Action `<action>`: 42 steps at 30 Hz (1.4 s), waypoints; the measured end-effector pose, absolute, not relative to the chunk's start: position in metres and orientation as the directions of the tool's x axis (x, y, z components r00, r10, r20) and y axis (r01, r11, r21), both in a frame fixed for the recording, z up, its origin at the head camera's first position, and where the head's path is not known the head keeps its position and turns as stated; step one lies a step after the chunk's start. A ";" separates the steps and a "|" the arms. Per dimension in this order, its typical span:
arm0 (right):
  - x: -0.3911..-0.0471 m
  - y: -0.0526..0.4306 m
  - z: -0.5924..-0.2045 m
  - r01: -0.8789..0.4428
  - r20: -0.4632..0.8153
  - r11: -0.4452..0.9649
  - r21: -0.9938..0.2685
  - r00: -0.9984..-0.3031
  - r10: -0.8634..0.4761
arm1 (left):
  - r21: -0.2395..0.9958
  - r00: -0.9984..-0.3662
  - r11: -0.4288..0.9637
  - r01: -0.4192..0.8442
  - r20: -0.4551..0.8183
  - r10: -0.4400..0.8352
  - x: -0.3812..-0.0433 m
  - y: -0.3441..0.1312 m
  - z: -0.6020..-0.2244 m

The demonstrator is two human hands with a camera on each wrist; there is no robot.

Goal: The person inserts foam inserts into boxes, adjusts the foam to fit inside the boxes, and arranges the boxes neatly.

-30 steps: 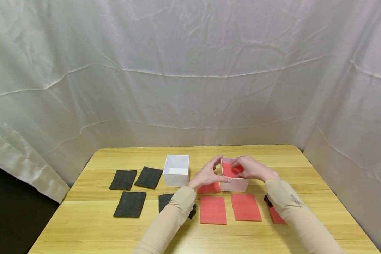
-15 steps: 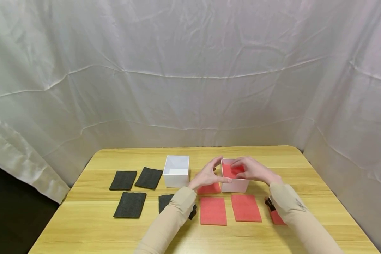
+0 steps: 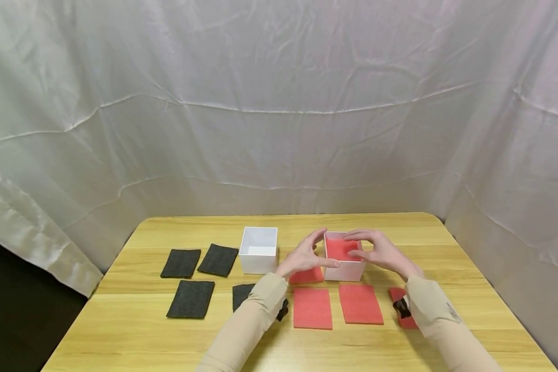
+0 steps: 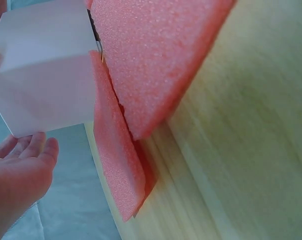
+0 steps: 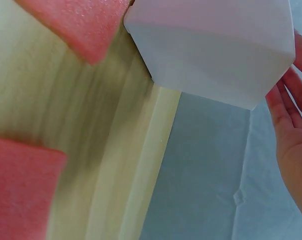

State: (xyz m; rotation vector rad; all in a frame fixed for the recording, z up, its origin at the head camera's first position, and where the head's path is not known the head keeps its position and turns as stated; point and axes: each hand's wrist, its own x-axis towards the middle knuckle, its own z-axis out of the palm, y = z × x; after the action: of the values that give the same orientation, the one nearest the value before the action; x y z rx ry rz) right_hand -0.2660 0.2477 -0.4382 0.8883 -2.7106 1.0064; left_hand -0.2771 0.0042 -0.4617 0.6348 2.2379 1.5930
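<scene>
At the back right of the table stands a white box [image 3: 344, 271] with a red foam sheet [image 3: 337, 249] lying inside it. My left hand [image 3: 302, 258] holds the box at its left side, thumb at the front rim and fingers near the back corner; the left wrist view shows the curled fingers [image 4: 36, 147] at the box's edge. Over the box's right rim hovers my right hand [image 3: 383, 253], thumb and fingers spread apart with nothing between them. In the right wrist view its fingers [image 5: 291, 100] are beside the white wall.
Another white box [image 3: 259, 262] stands to the left. Several black foam sheets [image 3: 190, 299] lie at the left, one partly under my left sleeve. Red sheets [image 3: 312, 309] lie in front of the filled box, and one [image 3: 408, 323] is partly hidden by my right wrist.
My right hand has drawn back up and to the right, its fingers parting from the red foam sheet inside the box. The left hand stays in place.
</scene>
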 end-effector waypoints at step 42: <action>-0.207 0.369 -0.482 -0.358 0.124 0.369 -0.858 -0.841 -0.527 | 0.932 -0.861 0.314 0.179 -0.006 0.509 -0.279 0.006 -0.467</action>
State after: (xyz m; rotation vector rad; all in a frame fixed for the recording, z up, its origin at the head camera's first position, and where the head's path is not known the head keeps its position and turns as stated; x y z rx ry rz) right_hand -0.2074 0.3689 -0.4819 0.8938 -2.7362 1.6398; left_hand -0.2790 0.0059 -0.4667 0.6195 2.2862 1.5622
